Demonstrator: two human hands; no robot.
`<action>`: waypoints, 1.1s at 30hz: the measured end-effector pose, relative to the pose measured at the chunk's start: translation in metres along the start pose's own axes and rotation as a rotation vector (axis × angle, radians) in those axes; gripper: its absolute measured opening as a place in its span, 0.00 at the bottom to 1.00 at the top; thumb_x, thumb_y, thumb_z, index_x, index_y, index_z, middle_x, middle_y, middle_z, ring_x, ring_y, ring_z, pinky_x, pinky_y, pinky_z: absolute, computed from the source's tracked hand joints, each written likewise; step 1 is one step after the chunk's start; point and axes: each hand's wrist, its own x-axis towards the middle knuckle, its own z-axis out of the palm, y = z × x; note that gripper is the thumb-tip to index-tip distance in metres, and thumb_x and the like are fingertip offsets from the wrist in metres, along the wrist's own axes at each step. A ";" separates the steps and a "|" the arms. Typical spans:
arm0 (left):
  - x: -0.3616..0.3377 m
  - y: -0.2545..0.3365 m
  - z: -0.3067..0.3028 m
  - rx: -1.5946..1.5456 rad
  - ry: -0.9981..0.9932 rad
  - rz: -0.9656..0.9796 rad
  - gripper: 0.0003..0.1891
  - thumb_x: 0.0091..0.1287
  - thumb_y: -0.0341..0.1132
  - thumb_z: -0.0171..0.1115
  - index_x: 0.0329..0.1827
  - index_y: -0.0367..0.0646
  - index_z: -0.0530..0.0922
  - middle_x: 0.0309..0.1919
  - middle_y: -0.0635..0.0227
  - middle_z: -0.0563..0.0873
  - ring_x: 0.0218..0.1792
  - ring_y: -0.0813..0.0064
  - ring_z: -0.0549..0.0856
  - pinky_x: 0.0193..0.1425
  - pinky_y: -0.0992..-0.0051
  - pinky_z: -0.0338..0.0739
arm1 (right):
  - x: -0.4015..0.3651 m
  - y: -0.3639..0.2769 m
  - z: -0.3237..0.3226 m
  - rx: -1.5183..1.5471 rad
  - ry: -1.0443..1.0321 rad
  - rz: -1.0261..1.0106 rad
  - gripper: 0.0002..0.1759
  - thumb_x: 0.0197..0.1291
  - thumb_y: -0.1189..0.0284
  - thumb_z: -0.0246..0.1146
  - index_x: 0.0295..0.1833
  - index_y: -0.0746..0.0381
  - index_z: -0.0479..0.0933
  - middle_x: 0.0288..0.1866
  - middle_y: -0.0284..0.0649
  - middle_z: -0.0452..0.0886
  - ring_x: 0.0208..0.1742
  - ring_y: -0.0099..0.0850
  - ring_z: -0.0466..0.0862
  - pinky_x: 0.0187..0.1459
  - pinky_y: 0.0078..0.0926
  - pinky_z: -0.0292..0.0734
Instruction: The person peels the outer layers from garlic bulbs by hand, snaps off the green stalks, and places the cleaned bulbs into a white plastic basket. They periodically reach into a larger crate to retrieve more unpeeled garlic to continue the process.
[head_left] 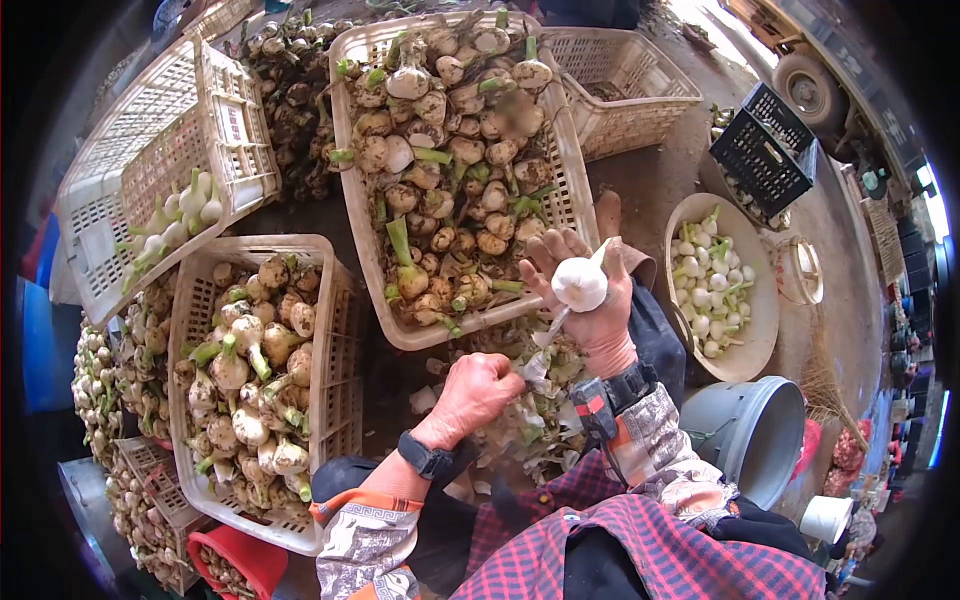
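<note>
My right hand (598, 318) is turned palm up, its fingers curved about a peeled white garlic bulb (579, 284) with a short green stem. A thin pale strip hangs from below the bulb towards loose papery skin (536, 366). Lower and to the left, my left hand (470, 394) is closed in a fist near that skin; I cannot tell what it grips. Just beyond both hands stands a large crate (357, 235) heaped with unpeeled, muddy garlic bulbs (465, 150). Peelings and leaves (540, 425) lie on the ground under my hands.
At left is a second crate (345, 400) of dirty bulbs, with a tipped crate (235, 125) behind it holding several clean ones. On the right stand a round basin (768, 325) of peeled garlic, a grey bucket (765, 440) and a black crate (765, 155). Another pale crate (625, 125) stands behind.
</note>
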 end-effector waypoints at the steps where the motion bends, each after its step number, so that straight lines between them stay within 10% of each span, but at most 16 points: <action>1: -0.002 -0.001 0.000 0.099 0.005 0.030 0.11 0.55 0.35 0.61 0.26 0.34 0.78 0.18 0.69 0.80 0.23 0.77 0.80 0.31 0.75 0.75 | -0.001 -0.003 -0.001 -0.039 0.032 -0.015 0.38 0.67 0.42 0.45 0.60 0.67 0.71 0.62 0.54 0.74 0.68 0.52 0.68 0.67 0.53 0.63; 7: 0.002 0.004 -0.002 -0.391 0.213 0.014 0.37 0.55 0.43 0.74 0.63 0.33 0.68 0.56 0.59 0.77 0.55 0.71 0.78 0.56 0.72 0.75 | -0.008 0.011 0.009 -0.244 0.198 -0.080 0.38 0.67 0.42 0.46 0.63 0.66 0.67 0.64 0.56 0.70 0.67 0.49 0.68 0.62 0.45 0.71; 10: 0.019 -0.001 0.014 -0.549 0.139 0.145 0.27 0.63 0.35 0.68 0.62 0.33 0.70 0.53 0.64 0.80 0.52 0.76 0.78 0.57 0.75 0.73 | -0.015 0.039 0.005 -0.416 0.233 -0.082 0.37 0.68 0.44 0.46 0.61 0.69 0.68 0.61 0.57 0.73 0.62 0.46 0.75 0.57 0.37 0.76; 14: 0.003 0.008 0.009 -0.289 0.220 0.102 0.06 0.66 0.30 0.61 0.38 0.35 0.82 0.21 0.70 0.81 0.25 0.88 0.77 0.32 0.80 0.75 | -0.011 0.038 -0.007 -0.656 0.255 -0.131 0.33 0.70 0.48 0.46 0.59 0.69 0.70 0.56 0.54 0.78 0.57 0.43 0.79 0.54 0.36 0.78; 17: -0.008 0.001 0.008 -0.227 -0.005 0.176 0.09 0.65 0.33 0.62 0.43 0.37 0.81 0.27 0.65 0.84 0.28 0.79 0.82 0.34 0.75 0.78 | 0.008 0.016 -0.017 -0.674 0.403 -0.085 0.31 0.69 0.50 0.50 0.60 0.67 0.68 0.53 0.50 0.79 0.52 0.40 0.82 0.47 0.43 0.82; 19: -0.024 0.005 0.014 0.151 0.061 0.341 0.18 0.56 0.32 0.59 0.51 0.42 0.79 0.42 0.54 0.83 0.42 0.51 0.83 0.46 0.61 0.79 | 0.021 0.010 -0.015 -0.888 0.435 0.042 0.28 0.69 0.51 0.51 0.59 0.66 0.70 0.50 0.48 0.81 0.44 0.37 0.84 0.39 0.38 0.84; 22: -0.023 -0.007 0.023 0.228 -0.222 0.298 0.17 0.49 0.27 0.58 0.44 0.43 0.82 0.36 0.57 0.84 0.40 0.53 0.83 0.46 0.61 0.78 | 0.056 0.038 0.001 -1.008 0.537 0.314 0.25 0.68 0.55 0.55 0.57 0.66 0.72 0.46 0.46 0.83 0.39 0.34 0.85 0.33 0.33 0.85; 26: -0.018 -0.011 0.029 0.122 -0.054 0.248 0.10 0.51 0.27 0.57 0.35 0.42 0.83 0.31 0.52 0.84 0.38 0.51 0.83 0.42 0.57 0.77 | 0.127 0.112 0.105 -0.641 -0.186 0.351 0.22 0.67 0.58 0.58 0.57 0.64 0.70 0.51 0.41 0.78 0.52 0.32 0.81 0.51 0.35 0.80; 29: -0.013 -0.003 0.016 0.030 0.054 0.157 0.10 0.51 0.28 0.56 0.35 0.39 0.81 0.31 0.48 0.83 0.37 0.48 0.83 0.42 0.54 0.76 | 0.161 0.136 0.177 -0.617 -0.338 0.187 0.42 0.65 0.54 0.58 0.76 0.61 0.49 0.75 0.48 0.54 0.73 0.41 0.61 0.69 0.45 0.63; 33: -0.017 0.006 0.002 0.039 0.280 0.066 0.14 0.54 0.29 0.57 0.43 0.37 0.79 0.34 0.51 0.83 0.40 0.48 0.82 0.44 0.58 0.76 | 0.165 0.092 0.109 -1.498 -0.295 0.237 0.25 0.61 0.64 0.64 0.60 0.65 0.74 0.57 0.46 0.79 0.55 0.36 0.80 0.57 0.35 0.76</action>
